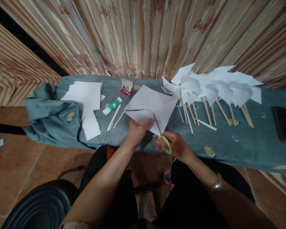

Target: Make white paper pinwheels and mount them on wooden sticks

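My left hand [136, 132] pinches the near edge of a white square sheet of paper [150, 106] with diagonal creases, held over the table's front edge. My right hand [173, 145] grips scissors [164, 141] with pale green handles; their blades reach up into the sheet's near corner along a crease. The grey-blue cloth-covered table [240, 144] lies under both hands.
Several finished white paper pinwheels [214, 87] on wooden sticks lie at the right. Loose white sheets [87, 95], a glue tube [112, 106], two thin sticks [114, 117] and a small red box of pins [126, 88] lie left. A dark object [284, 124] sits far right; a black stool [41, 206] stands at lower left.
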The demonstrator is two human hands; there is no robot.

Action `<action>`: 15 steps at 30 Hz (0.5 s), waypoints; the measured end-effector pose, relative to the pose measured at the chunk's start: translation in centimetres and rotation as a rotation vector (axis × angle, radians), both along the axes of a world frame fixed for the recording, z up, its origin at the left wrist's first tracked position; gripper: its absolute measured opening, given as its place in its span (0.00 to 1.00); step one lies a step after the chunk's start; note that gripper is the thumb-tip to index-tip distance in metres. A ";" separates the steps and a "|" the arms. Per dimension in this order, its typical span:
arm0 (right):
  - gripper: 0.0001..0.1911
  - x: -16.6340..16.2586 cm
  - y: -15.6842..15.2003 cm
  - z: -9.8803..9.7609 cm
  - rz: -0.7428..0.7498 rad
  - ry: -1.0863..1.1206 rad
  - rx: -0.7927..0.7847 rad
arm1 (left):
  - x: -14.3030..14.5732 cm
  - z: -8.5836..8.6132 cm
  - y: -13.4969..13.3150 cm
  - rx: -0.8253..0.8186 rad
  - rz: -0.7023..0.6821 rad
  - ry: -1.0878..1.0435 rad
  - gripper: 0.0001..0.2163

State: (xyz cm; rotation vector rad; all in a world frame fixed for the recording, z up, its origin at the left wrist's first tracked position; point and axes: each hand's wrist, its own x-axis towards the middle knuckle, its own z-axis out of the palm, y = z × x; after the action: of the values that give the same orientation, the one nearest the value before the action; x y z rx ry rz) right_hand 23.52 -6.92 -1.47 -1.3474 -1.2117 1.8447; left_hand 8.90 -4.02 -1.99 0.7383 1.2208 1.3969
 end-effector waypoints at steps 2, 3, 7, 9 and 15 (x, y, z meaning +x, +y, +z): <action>0.21 -0.1 0.0 0.0 -0.008 -0.001 0.002 | 0.0 0.0 0.0 0.005 0.005 -0.001 0.10; 0.21 -0.1 0.0 0.0 -0.011 0.001 0.002 | 0.0 0.0 0.0 0.007 0.006 -0.005 0.10; 0.21 -0.3 -0.1 0.2 -0.028 0.012 -0.003 | 0.1 0.1 0.0 0.007 -0.002 -0.025 0.10; 0.20 -0.3 -0.1 0.2 -0.032 0.009 -0.001 | 0.1 0.1 0.0 0.001 0.002 -0.017 0.11; 0.21 -0.3 -0.1 0.2 -0.036 0.004 0.004 | 0.1 0.0 0.0 0.002 0.007 0.011 0.09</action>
State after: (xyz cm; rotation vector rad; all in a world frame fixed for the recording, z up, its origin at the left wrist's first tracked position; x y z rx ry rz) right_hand 23.22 -7.06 -1.29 -1.3540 -1.1808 1.8182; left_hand 8.99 -3.99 -2.02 0.7445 1.2320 1.4021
